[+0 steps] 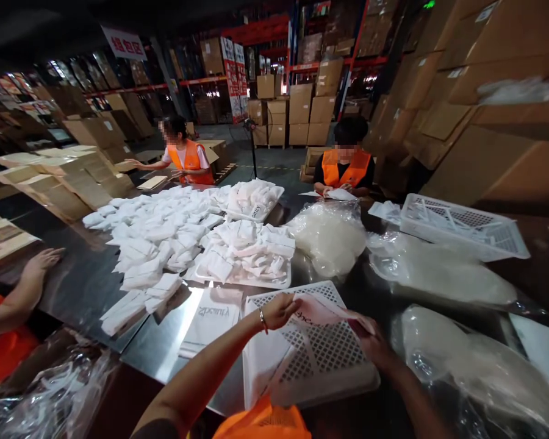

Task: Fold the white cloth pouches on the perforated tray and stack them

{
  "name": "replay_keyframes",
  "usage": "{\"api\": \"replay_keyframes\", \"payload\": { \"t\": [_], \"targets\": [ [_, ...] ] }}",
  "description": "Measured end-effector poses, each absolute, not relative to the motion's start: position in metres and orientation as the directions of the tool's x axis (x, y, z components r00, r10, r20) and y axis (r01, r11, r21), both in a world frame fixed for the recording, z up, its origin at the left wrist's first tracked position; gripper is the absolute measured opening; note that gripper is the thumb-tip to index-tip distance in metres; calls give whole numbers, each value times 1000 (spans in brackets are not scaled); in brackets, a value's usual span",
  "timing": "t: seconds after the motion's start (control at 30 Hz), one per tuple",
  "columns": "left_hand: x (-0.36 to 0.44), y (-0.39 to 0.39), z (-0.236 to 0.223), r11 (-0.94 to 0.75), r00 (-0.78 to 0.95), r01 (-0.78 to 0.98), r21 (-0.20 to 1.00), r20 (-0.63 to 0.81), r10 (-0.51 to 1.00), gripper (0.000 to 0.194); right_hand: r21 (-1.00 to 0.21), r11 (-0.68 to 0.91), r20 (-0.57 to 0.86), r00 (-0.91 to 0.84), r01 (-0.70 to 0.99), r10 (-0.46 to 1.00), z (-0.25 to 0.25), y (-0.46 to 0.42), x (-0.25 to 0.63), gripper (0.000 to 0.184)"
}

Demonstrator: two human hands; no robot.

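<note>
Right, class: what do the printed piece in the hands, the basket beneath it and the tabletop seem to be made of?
Printed piece: perhaps thin matte nonwoven fabric or paper; it bends limply, without obvious shine. Basket: likely white moulded plastic, with regular holes and a smooth rim. Tabletop: probably smooth metal, given its bright reflection.

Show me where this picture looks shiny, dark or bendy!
In the head view, white glare streaks the metal table and the plastic bags glint; also in the head view, the right hand looks dimmer than the left hand, the top left corner is nearly black, and boxes toward the right edge look stretched and slanted.
</note>
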State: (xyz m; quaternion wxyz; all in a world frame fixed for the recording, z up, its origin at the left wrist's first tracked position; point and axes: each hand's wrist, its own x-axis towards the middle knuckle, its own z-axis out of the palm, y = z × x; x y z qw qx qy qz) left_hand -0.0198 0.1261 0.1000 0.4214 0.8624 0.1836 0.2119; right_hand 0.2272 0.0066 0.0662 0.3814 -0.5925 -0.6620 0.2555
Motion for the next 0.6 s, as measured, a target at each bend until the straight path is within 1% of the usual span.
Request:
{"api": "replay_keyframes", "payload": {
  "t": [0.07,0.1,0.17,0.2,0.27,0.33,0.4,0.5,0.53,0.6],
  "targets": [
    [-25,133,88,-651,908,71,756,221,357,45,-680,407,305,-270,611,914,61,10,230,60],
    [-27,134,80,-701,938,53,711,206,279,40,-609,504,314,-398,613,862,54,11,232,55],
    [-30,132,59,-801,981,56,596,116,155,33,-489,607,253,-564,627,786,36,9,233,38],
    [-30,130,49,-841,991,66,538,61,117,31,-455,629,205,-613,631,763,25,8,234,34],
    [-31,124,29,-892,996,80,446,-5,87,30,-449,626,131,-646,637,752,7,2,234,42],
    [-32,119,15,-913,997,75,401,-10,77,32,-488,592,92,-637,642,765,-5,-3,234,50],
    [-35,118,8,-919,998,60,390,6,68,34,-526,561,66,-627,639,776,-9,-6,234,49],
    [-42,118,3,-915,998,29,402,44,51,37,-573,516,26,-615,637,788,-3,-9,233,40],
    [-45,117,2,-914,997,20,405,64,50,39,-594,488,19,-596,639,803,0,-10,232,39],
    [-48,111,-1,-914,991,15,406,113,66,48,-634,417,26,-521,652,853,2,-12,231,42]
  ]
}}
